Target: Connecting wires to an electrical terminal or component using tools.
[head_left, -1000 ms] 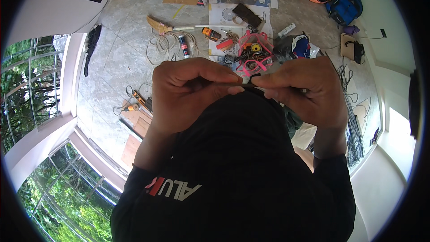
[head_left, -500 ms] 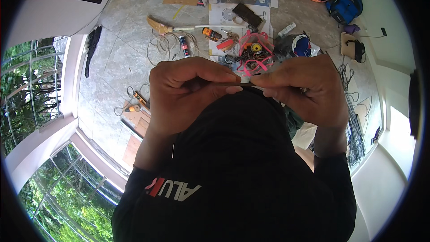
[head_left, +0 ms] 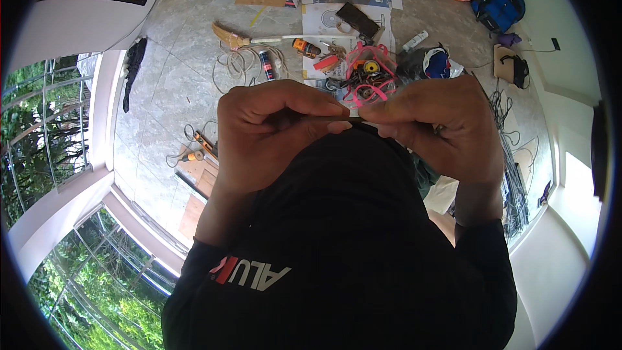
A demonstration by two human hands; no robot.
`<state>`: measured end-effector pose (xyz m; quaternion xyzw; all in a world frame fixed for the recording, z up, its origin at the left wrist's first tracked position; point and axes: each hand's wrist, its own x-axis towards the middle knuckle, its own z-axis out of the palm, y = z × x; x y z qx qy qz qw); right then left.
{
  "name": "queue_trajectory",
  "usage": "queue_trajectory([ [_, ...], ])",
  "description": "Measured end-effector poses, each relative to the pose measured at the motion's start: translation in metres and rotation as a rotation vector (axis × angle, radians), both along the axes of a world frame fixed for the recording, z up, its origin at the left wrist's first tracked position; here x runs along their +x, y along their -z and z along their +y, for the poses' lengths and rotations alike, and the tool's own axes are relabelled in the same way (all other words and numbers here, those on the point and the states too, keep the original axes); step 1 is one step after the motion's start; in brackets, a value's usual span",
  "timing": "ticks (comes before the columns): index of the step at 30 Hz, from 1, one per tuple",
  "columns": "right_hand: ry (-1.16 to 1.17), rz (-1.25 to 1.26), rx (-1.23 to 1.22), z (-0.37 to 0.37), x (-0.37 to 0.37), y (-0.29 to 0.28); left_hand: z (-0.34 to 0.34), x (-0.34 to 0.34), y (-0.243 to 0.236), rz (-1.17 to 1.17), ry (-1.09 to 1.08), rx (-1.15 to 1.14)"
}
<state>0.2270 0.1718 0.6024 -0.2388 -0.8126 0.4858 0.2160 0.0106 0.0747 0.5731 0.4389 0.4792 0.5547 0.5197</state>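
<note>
In the head view, the left hand (head_left: 259, 139) and right hand (head_left: 453, 133) pinch a thin dark piece (head_left: 355, 119) between them above a grey tiled floor (head_left: 155, 107), a pink-strapped bag (head_left: 378, 95) beyond, a window (head_left: 48, 123) leftward, a white wall (head_left: 551, 259) rightward.

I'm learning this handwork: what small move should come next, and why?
Perhaps tilt the thin dark piece for a clearer look: the left hand and right hand appear to pinch it close together, and their fingers partly hide it.
</note>
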Motion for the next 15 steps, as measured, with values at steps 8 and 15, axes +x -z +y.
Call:
queue_trajectory([
  [8,0.009,0.02,-0.038,-0.002,-0.004,0.0,0.002,0.002,-0.003,0.061,0.043,0.013],
  [15,0.085,0.015,-0.034,-0.007,0.006,0.004,-0.002,0.0,-0.003,-0.027,-0.054,-0.03],
])
